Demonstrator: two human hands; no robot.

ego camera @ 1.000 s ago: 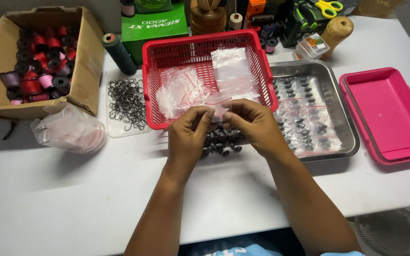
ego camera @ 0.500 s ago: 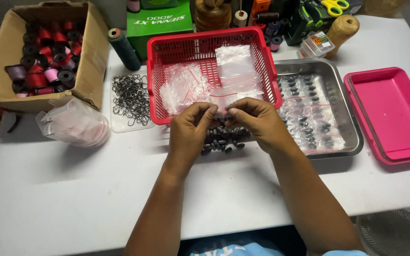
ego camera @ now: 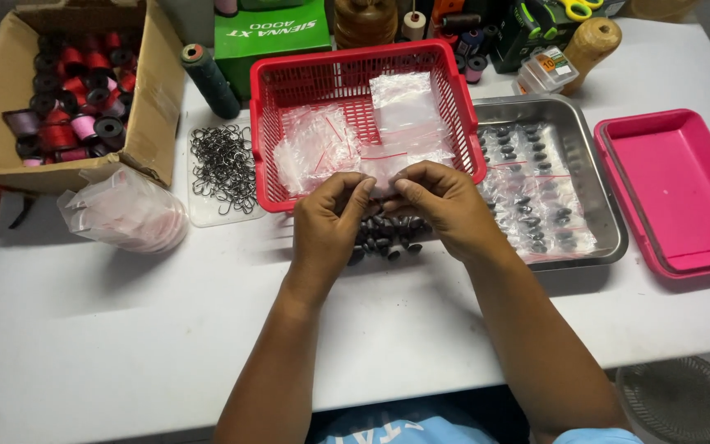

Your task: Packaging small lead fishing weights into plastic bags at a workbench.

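- The left hand (ego camera: 330,226) and the right hand (ego camera: 445,205) are meeting just in front of the red basket (ego camera: 462,123), near the middle of the white surface (ego camera: 125,345).
- The fingers (ego camera: 359,191) of both hands are pinching a small clear zip bag (ego camera: 384,171) between them, held at its top edge just above the near rim of the basket; whether its mouth is open is hard to tell.
- A heap of small dark metal pieces (ego camera: 384,237) is lying on the surface directly under the hands, partly hidden by them.
- More clear bags are lying loose inside the basket, and filled bags are resting in the steel tray (ego camera: 601,205) to the right, with an empty pink tray (ego camera: 675,189) beyond it near the right edge.
- A pile of dark wire rings (ego camera: 222,168) is sitting on a clear sheet left of the basket, beside a cardboard box of thread spools (ego camera: 67,107) at the far left corner.
- Risk: the thin bag looks slippery, so a loose pinch could be letting it slide free.
- Risk: the heap is sitting close under the wrists, so a sweeping wrist could be scattering pieces toward the near edge.
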